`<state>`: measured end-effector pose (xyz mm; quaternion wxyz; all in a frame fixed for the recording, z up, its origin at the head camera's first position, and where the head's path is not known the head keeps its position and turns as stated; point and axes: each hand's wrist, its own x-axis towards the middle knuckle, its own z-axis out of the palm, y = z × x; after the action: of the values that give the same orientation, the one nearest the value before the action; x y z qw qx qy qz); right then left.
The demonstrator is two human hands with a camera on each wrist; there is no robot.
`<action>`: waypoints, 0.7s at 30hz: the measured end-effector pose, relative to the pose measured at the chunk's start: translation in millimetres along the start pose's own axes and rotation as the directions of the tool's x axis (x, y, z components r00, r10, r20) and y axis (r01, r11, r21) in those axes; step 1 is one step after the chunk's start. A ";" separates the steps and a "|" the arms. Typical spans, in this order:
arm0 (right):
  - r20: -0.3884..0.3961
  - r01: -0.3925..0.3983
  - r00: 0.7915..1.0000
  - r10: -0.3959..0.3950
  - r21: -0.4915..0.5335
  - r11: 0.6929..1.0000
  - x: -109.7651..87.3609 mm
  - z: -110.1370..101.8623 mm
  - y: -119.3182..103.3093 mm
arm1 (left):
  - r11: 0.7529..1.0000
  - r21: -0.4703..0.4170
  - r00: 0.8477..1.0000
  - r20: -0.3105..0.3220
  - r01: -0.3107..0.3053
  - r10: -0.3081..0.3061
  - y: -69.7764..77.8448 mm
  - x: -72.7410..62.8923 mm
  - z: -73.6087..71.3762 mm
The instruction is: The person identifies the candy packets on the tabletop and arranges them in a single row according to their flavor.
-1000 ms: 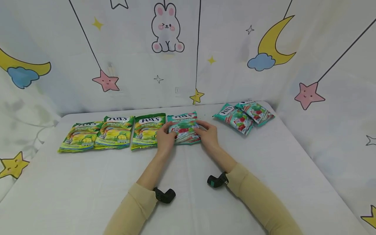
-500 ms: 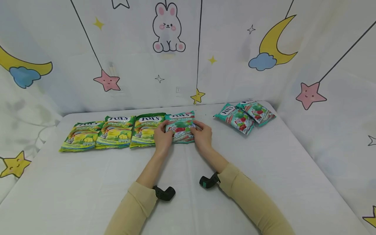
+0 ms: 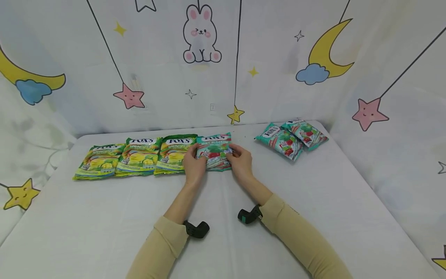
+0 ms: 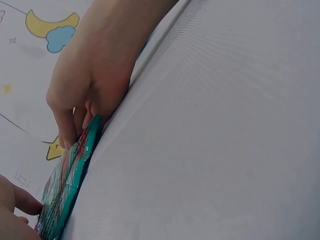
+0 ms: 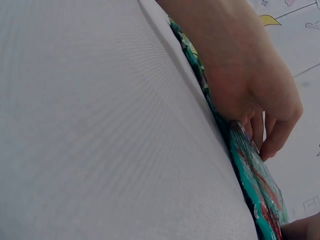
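Observation:
In the head view, a teal Fox's Mint Blossom candy bag [image 3: 216, 146] lies at the right end of a row of candy bags. My left hand [image 3: 195, 166] grips its left side, thumb over the front. Opposite, my right hand [image 3: 241, 163] holds the right side between thumb and fingers. From the left wrist, the bag [image 4: 65, 185] shows edge-on, with the right hand [image 4: 92, 80] at its far end. The right wrist view has the left hand [image 5: 255, 85] gripping the bag [image 5: 255, 185]. Just left stands a yellow-green Springtea bag [image 3: 173, 159], its left neighbour partly overlapped.
Two more Springtea bags [image 3: 139, 159] continue the row leftward, overlapping at their edges. Two teal candy bags [image 3: 281, 141] lie slanted at the back right, one partly over the other. A white cloth covers the table [image 3: 223, 232]; a printed curtain [image 3: 156, 58] hangs behind it.
Both hands have slid the teal candy bag slightly left, up against the nearest Springtea bag. Over the last half second the hands and bag have stayed nearly still.

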<state>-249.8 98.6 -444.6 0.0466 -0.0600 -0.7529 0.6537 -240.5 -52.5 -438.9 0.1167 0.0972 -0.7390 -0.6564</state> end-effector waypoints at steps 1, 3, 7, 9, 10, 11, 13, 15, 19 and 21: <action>0.006 -0.001 1.000 0.002 -0.004 1.000 -0.2 -0.2 0.0 | 1.000 0.001 1.000 -0.001 -0.004 0.004 -0.4 0.1 0.0; 0.018 0.000 1.000 0.000 -0.017 1.000 -0.2 -0.7 0.3 | 1.000 0.001 1.000 -0.006 -0.008 0.008 -0.4 -0.3 -0.2; 0.046 0.012 0.999 -0.010 -0.031 0.999 0.5 -1.5 1.2 | 1.000 -0.004 1.000 -0.016 -0.014 0.014 0.2 -0.4 -0.5; 0.065 0.019 0.998 -0.017 -0.026 0.999 1.1 -2.0 1.7 | 1.000 -0.006 1.000 -0.017 -0.014 0.014 0.6 0.0 -0.9; 0.076 0.021 0.997 -0.019 -0.022 1.000 1.4 -2.3 1.9 | 1.000 -0.008 1.000 -0.017 -0.012 0.012 0.7 0.1 -1.1; 0.086 0.024 0.996 -0.022 -0.021 0.999 1.6 -2.5 2.3 | 1.000 -0.010 1.000 -0.018 -0.011 0.011 0.8 0.2 -1.3; 0.106 0.035 0.994 -0.032 -0.020 0.999 2.4 -2.7 2.7 | 1.000 -0.013 1.000 -0.018 -0.008 0.008 0.3 0.9 -1.8; 0.124 0.044 0.991 -0.041 -0.023 0.999 2.9 -3.0 2.9 | 1.000 -0.020 1.000 -0.022 -0.006 0.006 -0.2 1.4 -2.3; 0.153 0.062 0.987 -0.057 -0.023 0.998 3.2 -3.4 2.3 | 1.000 -0.032 1.000 -0.029 0.002 -0.003 -1.3 2.5 -3.0; 0.163 0.068 0.985 -0.064 -0.020 0.997 3.3 -3.4 2.1 | 0.999 -0.038 0.999 -0.031 0.004 -0.006 -1.5 2.4 -3.1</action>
<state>-252.5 102.7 -446.2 0.0061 0.0180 -0.7640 0.6449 -241.8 -56.4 -439.9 0.1285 0.1071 -0.7243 -0.6689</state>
